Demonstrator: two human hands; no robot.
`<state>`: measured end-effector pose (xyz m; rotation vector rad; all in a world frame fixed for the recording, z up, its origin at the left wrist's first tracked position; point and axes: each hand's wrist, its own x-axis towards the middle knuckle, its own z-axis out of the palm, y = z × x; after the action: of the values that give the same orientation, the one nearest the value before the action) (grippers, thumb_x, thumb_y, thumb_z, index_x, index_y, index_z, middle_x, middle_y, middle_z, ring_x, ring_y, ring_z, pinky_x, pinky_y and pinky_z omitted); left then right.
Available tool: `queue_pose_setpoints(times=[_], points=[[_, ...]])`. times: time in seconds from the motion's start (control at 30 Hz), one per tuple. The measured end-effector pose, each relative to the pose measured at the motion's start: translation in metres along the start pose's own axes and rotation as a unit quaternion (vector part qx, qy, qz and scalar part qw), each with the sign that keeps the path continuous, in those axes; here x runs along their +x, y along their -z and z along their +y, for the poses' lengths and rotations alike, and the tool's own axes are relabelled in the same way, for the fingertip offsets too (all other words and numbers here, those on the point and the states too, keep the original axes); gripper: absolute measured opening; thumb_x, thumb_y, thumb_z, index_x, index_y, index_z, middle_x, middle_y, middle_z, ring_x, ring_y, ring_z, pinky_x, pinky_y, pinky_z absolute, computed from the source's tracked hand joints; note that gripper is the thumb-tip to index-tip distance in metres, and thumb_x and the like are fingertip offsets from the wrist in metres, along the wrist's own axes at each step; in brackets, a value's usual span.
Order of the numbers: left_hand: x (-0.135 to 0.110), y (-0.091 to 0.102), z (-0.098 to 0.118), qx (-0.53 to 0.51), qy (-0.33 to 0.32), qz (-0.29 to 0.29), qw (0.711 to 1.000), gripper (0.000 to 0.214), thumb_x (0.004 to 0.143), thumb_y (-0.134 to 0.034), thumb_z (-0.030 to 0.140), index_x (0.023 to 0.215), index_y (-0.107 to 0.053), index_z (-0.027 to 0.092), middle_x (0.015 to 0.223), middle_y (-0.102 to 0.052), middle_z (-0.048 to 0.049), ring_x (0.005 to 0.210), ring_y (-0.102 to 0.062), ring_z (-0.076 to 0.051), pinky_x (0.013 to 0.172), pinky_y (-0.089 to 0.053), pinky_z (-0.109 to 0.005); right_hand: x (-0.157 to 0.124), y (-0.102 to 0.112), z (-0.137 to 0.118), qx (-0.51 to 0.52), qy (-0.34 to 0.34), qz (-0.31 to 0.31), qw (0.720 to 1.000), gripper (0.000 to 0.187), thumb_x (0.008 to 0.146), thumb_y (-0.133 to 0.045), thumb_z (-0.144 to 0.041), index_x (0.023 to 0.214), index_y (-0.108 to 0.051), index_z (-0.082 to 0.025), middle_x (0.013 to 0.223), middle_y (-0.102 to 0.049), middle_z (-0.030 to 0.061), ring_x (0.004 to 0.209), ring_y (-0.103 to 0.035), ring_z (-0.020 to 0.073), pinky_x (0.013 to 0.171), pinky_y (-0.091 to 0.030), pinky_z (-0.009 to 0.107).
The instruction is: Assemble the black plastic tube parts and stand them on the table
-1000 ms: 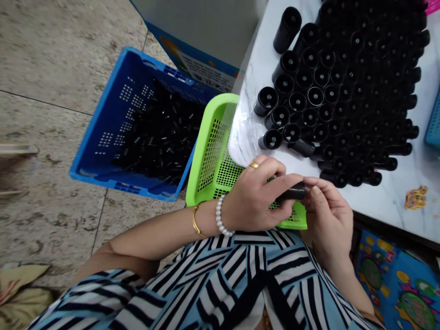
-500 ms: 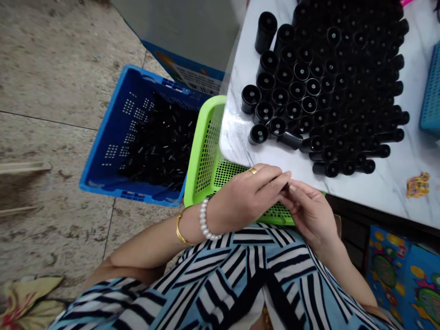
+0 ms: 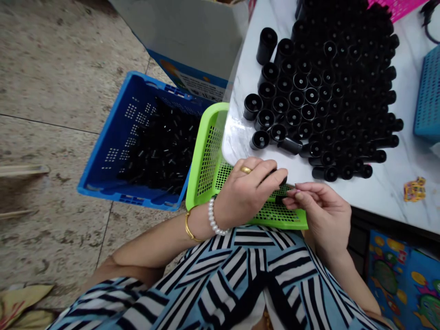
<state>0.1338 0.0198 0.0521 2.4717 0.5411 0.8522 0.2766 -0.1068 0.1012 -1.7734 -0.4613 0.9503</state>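
My left hand (image 3: 245,195), with a ring and a pearl bracelet, is curled around a black cylinder (image 3: 283,180); only its end shows past the fingers. Close by on the right, my right hand (image 3: 323,213) pinches thumb against fingers. A small black piece (image 3: 280,200) meets its fingertips, its shape mostly hidden. Both hands hover over the green basket (image 3: 202,151) at the table's near edge. Many black cylindrical cups (image 3: 280,104) stand packed on the white table (image 3: 388,195), hollow ends up, with several lying on their sides along the front.
On the floor at left, a blue crate (image 3: 103,146) holds a heap of small black parts (image 3: 165,151). Behind it stands a grey carton (image 3: 192,36). A teal basket (image 3: 428,96) and a small yellow-purple item (image 3: 414,189) are on the table's right. Colourful boxes (image 3: 387,270) stand below.
My hands have moved apart: the right hand has shifted right and slightly down, and black pieces now show between the hands. The view has shifted slightly.
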Motion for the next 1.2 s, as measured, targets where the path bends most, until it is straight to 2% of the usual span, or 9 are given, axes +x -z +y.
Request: queue_pose_setpoints(times=[0.07, 0.13, 0.27, 0.4, 0.57, 0.7, 0.93, 1.1, 1.2], points=[[0.001, 0.001, -0.001, -0.019, 0.01, 0.009, 1.0, 0.032, 0.099, -0.058, 0.023, 0.13, -0.059, 0.014, 0.117, -0.069, -0.0119, 0.104, -0.064, -0.024, 0.094, -0.058, -0.043, 0.004, 0.001, -0.001, -0.021, 0.044, 0.005, 0.999, 0.01, 0.084, -0.08, -0.025, 0.093, -0.076, -0.023, 0.087, -0.075, 0.0012, 0.066, -0.071, 0.0121, 0.067, -0.061, 0.026], [0.001, 0.002, -0.001, -0.081, 0.009, 0.02, 0.996, 0.035, 0.101, -0.055, 0.021, 0.135, -0.055, 0.012, 0.122, -0.067, -0.0138, 0.111, -0.064, -0.022, 0.097, -0.058, -0.039, 0.01, 0.003, -0.001, -0.016, 0.074, 0.0, 0.997, 0.007, 0.083, -0.08, -0.023, 0.089, -0.077, -0.024, 0.09, -0.072, 0.0005, 0.064, -0.066, 0.0092, 0.061, -0.056, 0.023], [0.003, -0.002, 0.0, -0.157, 0.002, 0.036, 0.987, 0.031, 0.1, -0.051, 0.013, 0.131, -0.056, 0.012, 0.125, -0.068, -0.0132, 0.119, -0.064, -0.019, 0.104, -0.056, -0.035, 0.018, 0.005, -0.001, 0.011, 0.066, -0.027, 0.997, 0.01, 0.084, -0.08, -0.022, 0.093, -0.077, -0.025, 0.083, -0.071, -0.0004, 0.062, -0.064, 0.0097, 0.057, -0.053, 0.023], [0.006, -0.006, 0.001, -0.131, 0.018, 0.04, 0.99, 0.022, 0.099, -0.056, 0.019, 0.119, -0.061, 0.014, 0.111, -0.073, -0.0074, 0.11, -0.066, -0.02, 0.1, -0.054, -0.037, 0.021, 0.0, -0.007, -0.02, 0.098, -0.015, 0.995, 0.01, 0.085, -0.078, -0.021, 0.094, -0.077, -0.025, 0.079, -0.068, -0.0016, 0.06, -0.06, 0.0088, 0.057, -0.05, 0.023], [0.006, -0.011, 0.0, -0.105, 0.043, 0.036, 0.993, 0.025, 0.096, -0.062, 0.022, 0.119, -0.063, 0.015, 0.106, -0.074, -0.0049, 0.107, -0.064, -0.021, 0.1, -0.049, -0.037, 0.021, -0.009, -0.016, -0.128, 0.159, 0.0, 0.979, 0.007, 0.083, -0.081, -0.021, 0.089, -0.079, -0.025, 0.093, -0.066, 0.0011, 0.086, -0.063, 0.0133, 0.074, -0.051, 0.026], [0.004, -0.012, -0.001, -0.11, 0.043, 0.043, 0.992, 0.024, 0.097, -0.06, 0.024, 0.119, -0.063, 0.015, 0.107, -0.074, -0.005, 0.108, -0.064, -0.021, 0.1, -0.049, -0.035, 0.022, -0.012, -0.018, -0.149, 0.168, 0.004, 0.975, 0.008, 0.083, -0.081, -0.022, 0.089, -0.079, -0.025, 0.092, -0.065, 0.001, 0.087, -0.062, 0.0139, 0.076, -0.05, 0.027], [0.004, -0.011, -0.002, -0.113, 0.048, 0.03, 0.992, 0.023, 0.097, -0.06, 0.024, 0.119, -0.063, 0.015, 0.107, -0.074, -0.005, 0.108, -0.065, -0.021, 0.099, -0.049, -0.035, 0.023, -0.017, -0.015, -0.102, 0.121, -0.001, 0.987, 0.006, 0.083, -0.08, -0.022, 0.087, -0.075, -0.023, 0.087, -0.063, -0.0006, 0.075, -0.06, 0.011, 0.068, -0.05, 0.024], [0.005, -0.009, -0.002, -0.117, 0.047, 0.036, 0.991, 0.021, 0.1, -0.057, 0.026, 0.117, -0.064, 0.015, 0.107, -0.075, -0.0041, 0.109, -0.065, -0.02, 0.098, -0.049, -0.034, 0.026, -0.017, -0.013, -0.039, 0.035, 0.006, 0.999, 0.017, 0.081, -0.082, -0.024, 0.094, -0.071, -0.023, 0.074, -0.062, -0.0041, 0.061, -0.058, 0.0073, 0.06, -0.049, 0.02], [0.005, -0.008, -0.002, -0.114, 0.044, 0.033, 0.992, 0.022, 0.1, -0.058, 0.026, 0.118, -0.064, 0.014, 0.107, -0.075, -0.004, 0.108, -0.065, -0.02, 0.098, -0.049, -0.035, 0.031, -0.018, -0.018, -0.009, -0.019, -0.024, 0.999, 0.02, 0.08, -0.083, -0.026, 0.094, -0.069, -0.022, 0.067, -0.058, -0.0056, 0.055, -0.053, 0.006, 0.052, -0.044, 0.017]])
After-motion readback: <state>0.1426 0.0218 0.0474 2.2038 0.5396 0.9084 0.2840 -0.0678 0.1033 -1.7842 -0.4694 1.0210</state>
